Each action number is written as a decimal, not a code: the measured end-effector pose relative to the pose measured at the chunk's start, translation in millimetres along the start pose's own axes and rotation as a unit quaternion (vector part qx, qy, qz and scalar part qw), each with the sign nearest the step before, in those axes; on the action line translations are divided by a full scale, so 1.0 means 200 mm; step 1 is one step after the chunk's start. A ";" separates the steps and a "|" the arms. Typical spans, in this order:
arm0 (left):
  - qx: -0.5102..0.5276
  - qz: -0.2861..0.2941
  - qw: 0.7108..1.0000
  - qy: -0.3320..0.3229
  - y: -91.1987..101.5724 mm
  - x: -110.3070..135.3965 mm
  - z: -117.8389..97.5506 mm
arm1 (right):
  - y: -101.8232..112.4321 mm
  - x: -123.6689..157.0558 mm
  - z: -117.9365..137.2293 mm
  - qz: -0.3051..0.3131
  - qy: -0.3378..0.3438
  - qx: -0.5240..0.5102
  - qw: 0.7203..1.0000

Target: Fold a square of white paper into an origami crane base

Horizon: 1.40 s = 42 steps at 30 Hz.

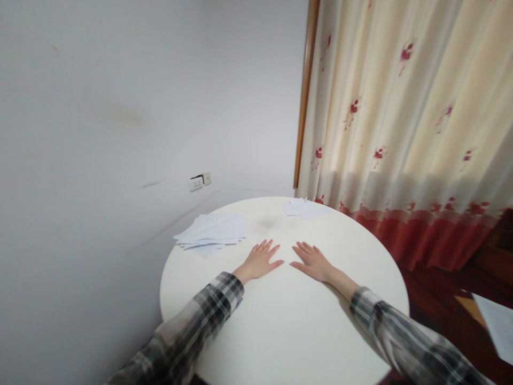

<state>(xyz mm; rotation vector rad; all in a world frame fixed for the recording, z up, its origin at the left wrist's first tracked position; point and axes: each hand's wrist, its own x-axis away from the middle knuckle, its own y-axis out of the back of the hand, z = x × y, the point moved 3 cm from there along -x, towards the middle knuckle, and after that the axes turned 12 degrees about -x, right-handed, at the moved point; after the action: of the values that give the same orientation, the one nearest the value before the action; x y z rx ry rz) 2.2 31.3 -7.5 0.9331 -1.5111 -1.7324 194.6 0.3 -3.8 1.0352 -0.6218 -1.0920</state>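
Observation:
My left hand (pixel 261 260) lies flat, palm down, on the round white table (pixel 288 326), fingers stretched out and holding nothing. My right hand (pixel 312 261) rests flat beside it in the same way, a small gap between the two thumbs. Both arms wear plaid sleeves. A fanned stack of white paper sheets (pixel 212 231) sits on the table to the left of my left hand, not touched. A smaller heap of white paper (pixel 303 208) lies at the table's far edge, beyond both hands.
A white wall with a wall socket (pixel 199 182) stands to the left and behind the table. A cream curtain with red flowers (pixel 404 133) hangs at the right. Dark wooden floor and another white sheet (pixel 499 323) show at the lower right.

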 end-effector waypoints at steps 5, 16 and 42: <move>-0.002 0.005 1.000 0.001 -0.01 0.00 0.01 | -0.01 0.00 -0.01 -0.002 0.001 -0.002 1.000; 0.011 -0.001 1.000 -0.004 -0.01 0.00 0.01 | 0.00 -0.01 -0.01 -0.001 -0.004 -0.008 1.000; 0.010 -0.038 0.955 0.294 0.04 0.14 0.82 | 0.04 -0.02 -0.16 -0.257 0.080 -0.186 0.945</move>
<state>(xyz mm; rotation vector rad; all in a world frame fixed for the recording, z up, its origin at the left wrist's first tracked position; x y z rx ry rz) -150.1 94.3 10.8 1.3814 -1.1075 -1.3163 222.4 17.2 -10.0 0.9604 0.0037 -1.4928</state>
